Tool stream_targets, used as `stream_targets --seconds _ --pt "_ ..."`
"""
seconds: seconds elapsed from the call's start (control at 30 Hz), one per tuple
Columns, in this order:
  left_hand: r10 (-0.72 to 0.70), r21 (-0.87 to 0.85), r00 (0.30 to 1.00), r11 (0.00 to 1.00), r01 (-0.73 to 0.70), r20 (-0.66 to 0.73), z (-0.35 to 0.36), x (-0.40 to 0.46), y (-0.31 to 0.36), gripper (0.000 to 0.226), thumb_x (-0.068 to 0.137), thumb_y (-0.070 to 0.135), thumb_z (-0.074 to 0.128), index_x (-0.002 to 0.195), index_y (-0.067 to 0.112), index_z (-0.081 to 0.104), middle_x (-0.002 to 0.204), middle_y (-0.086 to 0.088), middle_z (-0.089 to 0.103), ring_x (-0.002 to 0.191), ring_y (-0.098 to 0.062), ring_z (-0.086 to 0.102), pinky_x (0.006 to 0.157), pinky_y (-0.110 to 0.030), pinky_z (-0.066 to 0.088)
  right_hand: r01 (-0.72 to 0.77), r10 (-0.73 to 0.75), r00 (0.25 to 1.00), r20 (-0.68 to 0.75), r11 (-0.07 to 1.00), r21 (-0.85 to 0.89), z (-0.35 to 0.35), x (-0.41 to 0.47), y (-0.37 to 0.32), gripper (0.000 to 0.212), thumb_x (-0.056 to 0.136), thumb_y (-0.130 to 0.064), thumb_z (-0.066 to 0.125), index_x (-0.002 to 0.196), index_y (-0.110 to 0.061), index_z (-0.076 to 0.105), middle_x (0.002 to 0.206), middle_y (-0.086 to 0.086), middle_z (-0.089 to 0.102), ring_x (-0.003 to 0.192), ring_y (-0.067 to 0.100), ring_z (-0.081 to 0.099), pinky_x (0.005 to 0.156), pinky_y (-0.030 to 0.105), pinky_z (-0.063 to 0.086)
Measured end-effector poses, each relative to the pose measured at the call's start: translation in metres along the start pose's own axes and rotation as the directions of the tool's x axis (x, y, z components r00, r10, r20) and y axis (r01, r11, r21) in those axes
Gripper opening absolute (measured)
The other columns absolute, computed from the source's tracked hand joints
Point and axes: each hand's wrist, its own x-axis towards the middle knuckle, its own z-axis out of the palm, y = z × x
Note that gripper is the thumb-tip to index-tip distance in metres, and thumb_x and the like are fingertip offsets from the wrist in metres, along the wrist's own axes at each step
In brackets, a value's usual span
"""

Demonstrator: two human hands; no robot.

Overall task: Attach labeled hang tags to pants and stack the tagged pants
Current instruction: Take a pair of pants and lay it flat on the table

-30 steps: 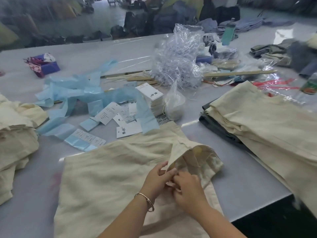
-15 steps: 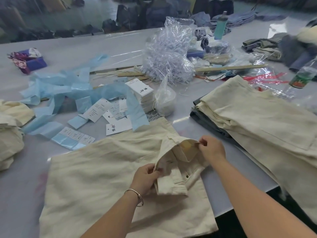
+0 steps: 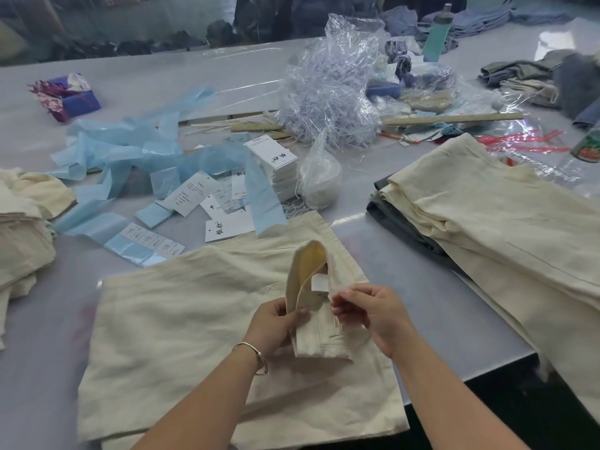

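Cream pants [image 3: 181, 323] lie flat on the grey table in front of me. Their waistband [image 3: 308, 280] is lifted and folded up, showing a small white sewn-in label [image 3: 319, 283]. My left hand [image 3: 276, 323] grips the raised waistband from the left. My right hand [image 3: 373, 313] pinches the waistband edge on the right, fingers blurred. A pile of white hang tags [image 3: 272, 160] stands behind the pants, with loose tags [image 3: 227, 227] scattered around it. A stack of folded cream pants [image 3: 487, 222] sits on the right.
Blue paper strips [image 3: 136, 157] and a clear bag of plastic fasteners [image 3: 331, 102] lie behind the tags. More cream cloth [image 3: 22, 228] is heaped at the left. A long wooden ruler [image 3: 454, 118], a green bottle [image 3: 436, 34] and folded clothes [image 3: 532, 79] crowd the back right.
My right hand came back from the far edge of the waistband to meet the left. The waistband now stands upright between both hands, with its inner label showing.
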Motion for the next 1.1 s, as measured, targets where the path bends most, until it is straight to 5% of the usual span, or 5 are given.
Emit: stream_targets --seconds 0.17,0.43,0.67,0.83,1.1 --pt "0.004 0.044 1.000 0.999 -0.004 -0.021 -0.001 0.000 -0.001 0.003 0.084 0.008 0.072 0.084 0.011 0.072 0.076 -0.003 0.069 0.068 -0.016 0.064 0.058 -0.026 0.051 0.173 -0.211 0.967 -0.145 0.956 -0.235 0.005 0.004 0.008 0.020 0.080 -0.012 0.070 0.062 -0.008 0.063 0.062 0.009 0.063 0.056 0.019 0.057 0.049 0.026 0.049" --pt "0.006 0.034 1.000 0.999 -0.006 0.000 -0.002 0.001 -0.004 0.003 0.084 0.007 0.071 0.087 0.008 0.073 0.080 -0.006 0.068 0.072 -0.018 0.064 0.064 -0.031 0.054 0.115 -0.496 0.863 0.090 0.020 -0.993 0.004 0.021 -0.010 0.029 0.084 -0.039 0.066 0.107 -0.022 0.062 0.105 -0.002 0.046 0.091 0.015 0.049 0.061 0.028 0.045" --pt "0.026 0.080 1.000 0.996 -0.026 0.001 -0.003 0.003 -0.005 0.016 0.083 0.006 0.070 0.095 -0.005 0.067 0.081 -0.012 0.062 0.076 -0.022 0.059 0.070 -0.036 0.051 0.003 -0.455 0.884 -0.105 0.231 -0.973 -0.008 0.032 -0.038 0.041 0.085 -0.011 0.053 0.054 -0.016 0.026 0.056 -0.001 0.032 0.051 0.013 0.026 0.047 0.027 0.016" --pt "0.031 0.072 1.000 0.997 -0.030 -0.004 -0.004 0.003 -0.006 0.010 0.084 0.005 0.069 0.093 -0.002 0.069 0.080 -0.012 0.063 0.075 -0.023 0.060 0.066 -0.033 0.052 -0.103 0.032 0.982 -0.189 0.919 -0.381 -0.024 0.031 -0.049 0.016 0.078 0.003 0.065 0.063 0.000 0.060 0.059 0.010 0.056 0.050 0.015 0.053 0.043 0.023 0.044" --pt "0.017 0.075 1.000 0.997 -0.016 -0.007 -0.003 0.004 -0.005 0.010 0.085 0.005 0.069 0.095 0.002 0.071 0.082 -0.010 0.067 0.077 -0.021 0.063 0.069 -0.034 0.055 -0.004 0.019 0.998 0.065 0.975 -0.223 -0.030 0.015 -0.010 0.019 0.087 -0.004 0.061 0.087 0.013 0.070 0.091 0.013 0.066 0.081 0.021 0.062 0.074 0.029 0.052"
